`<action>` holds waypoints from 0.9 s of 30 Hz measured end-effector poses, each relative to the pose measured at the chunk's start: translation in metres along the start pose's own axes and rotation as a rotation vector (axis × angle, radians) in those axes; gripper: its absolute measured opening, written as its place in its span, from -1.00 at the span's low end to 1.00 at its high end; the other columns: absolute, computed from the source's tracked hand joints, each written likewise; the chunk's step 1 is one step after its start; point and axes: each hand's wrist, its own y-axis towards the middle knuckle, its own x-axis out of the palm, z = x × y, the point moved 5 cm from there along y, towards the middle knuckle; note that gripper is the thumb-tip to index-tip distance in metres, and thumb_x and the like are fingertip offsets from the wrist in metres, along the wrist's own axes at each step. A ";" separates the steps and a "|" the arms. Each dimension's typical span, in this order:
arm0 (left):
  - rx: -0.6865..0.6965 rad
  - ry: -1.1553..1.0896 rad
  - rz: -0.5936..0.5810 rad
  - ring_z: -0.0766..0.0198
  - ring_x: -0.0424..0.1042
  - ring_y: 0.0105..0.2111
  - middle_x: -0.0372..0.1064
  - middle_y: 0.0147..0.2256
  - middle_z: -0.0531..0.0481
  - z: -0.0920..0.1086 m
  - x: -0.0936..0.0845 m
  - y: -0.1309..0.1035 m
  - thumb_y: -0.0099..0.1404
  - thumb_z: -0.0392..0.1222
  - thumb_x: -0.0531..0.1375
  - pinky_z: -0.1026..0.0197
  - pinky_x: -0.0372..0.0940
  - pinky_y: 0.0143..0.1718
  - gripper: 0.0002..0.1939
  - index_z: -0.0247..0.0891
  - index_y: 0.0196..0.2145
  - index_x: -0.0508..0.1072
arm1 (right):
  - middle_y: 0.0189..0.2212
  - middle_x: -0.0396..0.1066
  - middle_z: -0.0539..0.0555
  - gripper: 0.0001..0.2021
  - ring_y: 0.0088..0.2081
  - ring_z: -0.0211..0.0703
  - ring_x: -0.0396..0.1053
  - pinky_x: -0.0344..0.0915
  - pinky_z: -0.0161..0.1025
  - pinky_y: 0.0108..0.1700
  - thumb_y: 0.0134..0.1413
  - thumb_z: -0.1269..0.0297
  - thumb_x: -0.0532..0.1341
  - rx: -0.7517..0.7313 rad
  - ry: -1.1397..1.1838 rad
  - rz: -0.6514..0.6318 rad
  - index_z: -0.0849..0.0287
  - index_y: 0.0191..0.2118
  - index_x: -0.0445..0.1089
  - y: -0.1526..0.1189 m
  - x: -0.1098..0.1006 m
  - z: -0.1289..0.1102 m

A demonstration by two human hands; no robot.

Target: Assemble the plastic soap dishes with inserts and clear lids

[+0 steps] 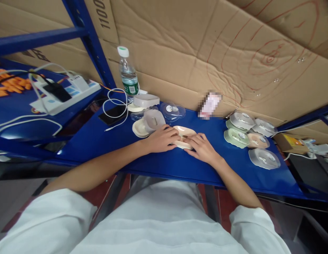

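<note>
Both hands on one cream oval tray (pixel 184 134) at mid-shelf, on the blue shelf top (pixel 164 162). Left hand (pixel 161 138) curled over the tray's left end, fingers pressing on its rim; right hand (pixel 202 148) laid on the right end, fingertips on the near edge. Held from both sides and pinned to the surface rather than lifted; how tightly, cannot tell. Something small and brownish inside the tray, too small to name. Judged mid-batch: finished-looking closed cases (pixel 249 135) grouped well to the right, green, pink and clear-lidded, some overlapping, about half a dozen. Loose parts to the left of the hands: clear lids (pixel 154 119), another cream tray (pixel 140 128), a clear dome lid (pixel 173 110), a grey lid (pixel 146 100) stacked behind. So several sets likely left to put together, current tray open with no lid on it yet. Further left a black phone (pixel 112 114) with white cable (pixel 118 102), water bottle (pixel 128 74) upright at the back against the cardboard wall (pixel 206 46), power strip (pixel 71 91) on the neighbouring shelf.
</note>
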 end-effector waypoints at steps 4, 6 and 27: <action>-0.006 -0.023 0.015 0.00 0.44 0.11 0.50 0.11 -0.19 0.000 0.000 -0.001 0.56 -0.13 0.20 -0.02 0.18 0.15 -0.75 -0.22 0.09 0.55 | 0.12 0.59 0.22 -0.62 0.16 0.12 0.48 0.31 0.07 0.17 0.57 0.15 0.07 -0.013 -0.002 -0.055 0.09 0.28 0.48 0.003 0.003 -0.006; -0.010 -0.009 0.014 0.00 0.44 0.10 0.50 0.11 -0.19 -0.001 0.000 -0.001 0.56 -0.11 0.21 -0.01 0.18 0.15 -0.74 -0.23 0.10 0.54 | 0.09 0.59 0.22 -0.62 0.15 0.12 0.47 0.32 0.05 0.16 0.57 0.12 0.07 -0.014 0.000 -0.047 0.10 0.24 0.51 0.005 0.002 -0.006; 0.041 -0.082 -0.016 0.03 0.45 0.10 0.53 0.07 -0.16 0.004 -0.002 0.003 0.54 -0.09 0.28 0.04 0.26 0.10 -0.75 -0.18 0.10 0.57 | 0.40 0.27 0.37 -0.41 0.32 0.34 0.31 0.26 0.20 0.30 0.50 -0.06 0.13 0.235 -0.101 0.053 0.21 0.42 0.30 0.153 0.002 0.042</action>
